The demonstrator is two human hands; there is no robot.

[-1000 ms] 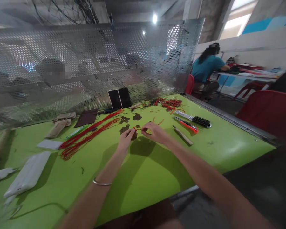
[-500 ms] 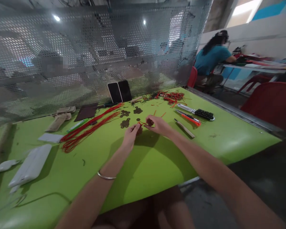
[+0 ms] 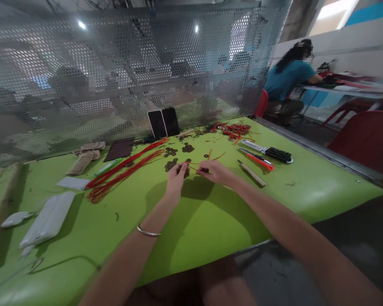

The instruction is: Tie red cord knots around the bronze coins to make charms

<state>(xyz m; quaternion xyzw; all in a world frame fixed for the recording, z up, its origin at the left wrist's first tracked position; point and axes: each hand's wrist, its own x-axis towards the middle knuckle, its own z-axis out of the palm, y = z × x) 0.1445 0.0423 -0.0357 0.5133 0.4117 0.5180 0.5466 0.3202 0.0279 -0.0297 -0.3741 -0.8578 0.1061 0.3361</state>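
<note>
Red and taut, the thin cord [image 3: 196, 167] was stretched straighter than half a second before, as the hands had drawn slightly apart. The left hand [image 3: 175, 175] pinched its left end beside dark discs [image 3: 171, 164]. Its length ran left to right just above the green table [image 3: 210, 221], dipping toward the right hand [image 3: 216, 172], whose fingers were clenched on the other end.
</note>
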